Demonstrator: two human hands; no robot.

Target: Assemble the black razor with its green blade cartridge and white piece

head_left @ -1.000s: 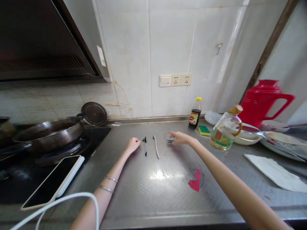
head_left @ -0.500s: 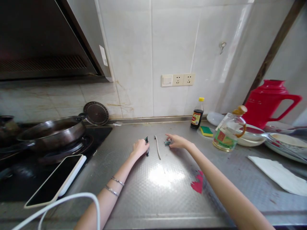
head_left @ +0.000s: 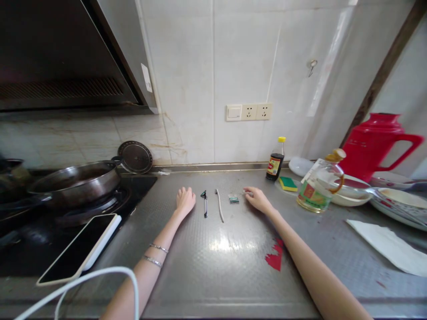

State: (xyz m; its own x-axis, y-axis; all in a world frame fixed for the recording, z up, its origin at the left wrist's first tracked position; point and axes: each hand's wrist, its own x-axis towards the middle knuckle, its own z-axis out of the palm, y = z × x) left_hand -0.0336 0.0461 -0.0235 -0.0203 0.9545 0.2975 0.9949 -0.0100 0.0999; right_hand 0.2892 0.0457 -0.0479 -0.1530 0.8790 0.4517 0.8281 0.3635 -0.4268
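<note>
Plainly, both of my hands look free of any load. My left hand [head_left: 185,202] rests palm down on the metal surface [head_left: 213,275], its fingers bent and slightly apart, just left of a razor-like stick [head_left: 206,208] without touching it. My right hand [head_left: 258,199] lies just right of a small clear-and-green piece [head_left: 234,200], fingers part-bent with the foremost reaching toward it; I see nothing between them, though their undersides are hidden from me. Between the two lies a slightly curved pale rod [head_left: 219,206] with a dark tip, set apart from its neighbours.

All three should be light, I judge. The razor-like stick seems stiff and smooth, so I would pinch it mid-handle, clear of the wider dark head at its far end. The pale rod may be stiff or may give a little; I can't tell, and its middle looks the safest hold. The clear-and-green piece seems slick and perhaps brittle, best taken gently by its two short ends.
</note>
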